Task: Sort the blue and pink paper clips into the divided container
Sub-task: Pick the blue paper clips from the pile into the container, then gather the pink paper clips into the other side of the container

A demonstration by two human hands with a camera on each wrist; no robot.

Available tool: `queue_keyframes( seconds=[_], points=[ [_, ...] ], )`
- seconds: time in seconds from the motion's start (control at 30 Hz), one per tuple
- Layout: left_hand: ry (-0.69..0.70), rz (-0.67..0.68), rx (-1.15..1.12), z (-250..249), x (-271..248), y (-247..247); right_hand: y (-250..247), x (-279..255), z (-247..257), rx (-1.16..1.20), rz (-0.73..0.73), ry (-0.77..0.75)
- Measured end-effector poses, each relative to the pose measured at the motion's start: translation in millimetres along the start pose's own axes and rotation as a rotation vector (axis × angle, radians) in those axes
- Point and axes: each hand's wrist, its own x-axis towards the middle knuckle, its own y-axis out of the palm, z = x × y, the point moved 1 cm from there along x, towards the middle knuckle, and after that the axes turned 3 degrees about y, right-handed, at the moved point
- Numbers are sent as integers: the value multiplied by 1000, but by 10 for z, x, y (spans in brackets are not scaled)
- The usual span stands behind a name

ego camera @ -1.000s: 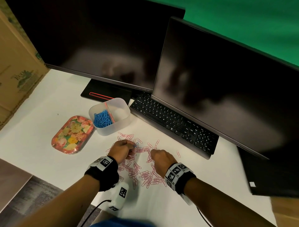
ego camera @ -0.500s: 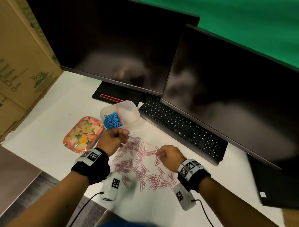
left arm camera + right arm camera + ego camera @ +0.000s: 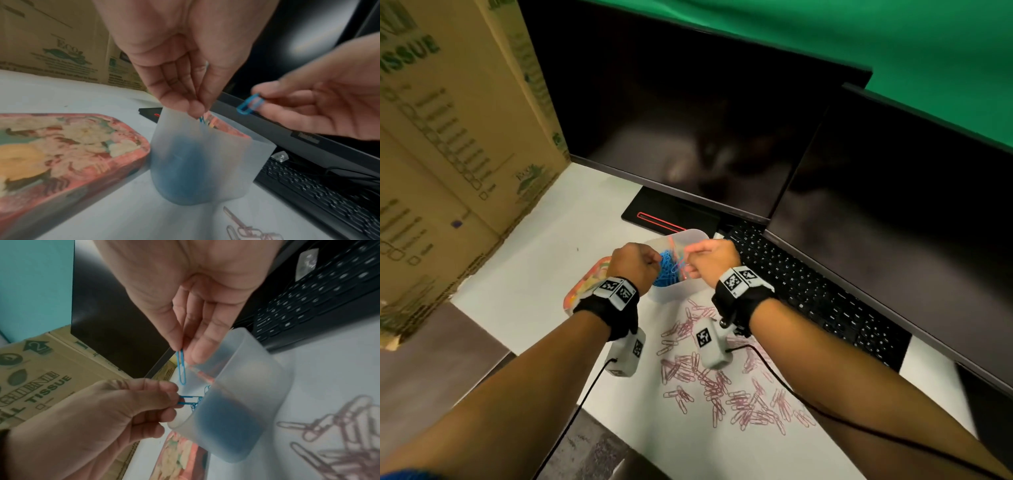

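A frosted plastic container [image 3: 671, 294] stands at the middle of the head view, its left compartment heaped with blue paper clips [image 3: 666, 272] beside a pink divider [image 3: 674, 244]. Two more blue clips hang over it, one pinched in each hand [image 3: 182, 368] [image 3: 188, 400]. Pink paper clips [image 3: 726, 387] lie scattered on the white desk toward the lower middle of the frame.

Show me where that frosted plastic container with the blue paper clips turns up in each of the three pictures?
Head view: the container sits upper centre, partly behind both hands, above the scattered pink clips.
Left wrist view: the container stands lower centre, just under the left hand's fingertips.
Right wrist view: the container lies right of centre, tilted by the camera angle.
Shared landmark: the black keyboard, beside the container in all three views.
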Motion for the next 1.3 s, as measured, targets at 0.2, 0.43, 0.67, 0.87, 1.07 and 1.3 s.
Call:
queue_keyframes(
  seconds=[0.2, 0.43, 0.67, 0.87, 1.07, 1.3],
  points=[
    [43, -117, 16, 17, -151, -166, 135, 41, -1, -344, -60, -129],
    [193, 243, 293, 419, -683, 106, -645, -383, -861, -861, -48, -65],
    [298, 473, 489, 330, -847, 930, -509, -476, -1400, -1065, 224, -91],
    [305, 487, 607, 161, -725, 1237, -502, -901, -1511, -1105, 426, -313],
    [599, 576, 575, 231, -1158, 1368, -1136, -1098, -1848, -1011, 126, -219],
    [484, 371, 302, 276, -1308, 1156, -1324, -1148, -2199, -1022, -51, 145]
  ],
)
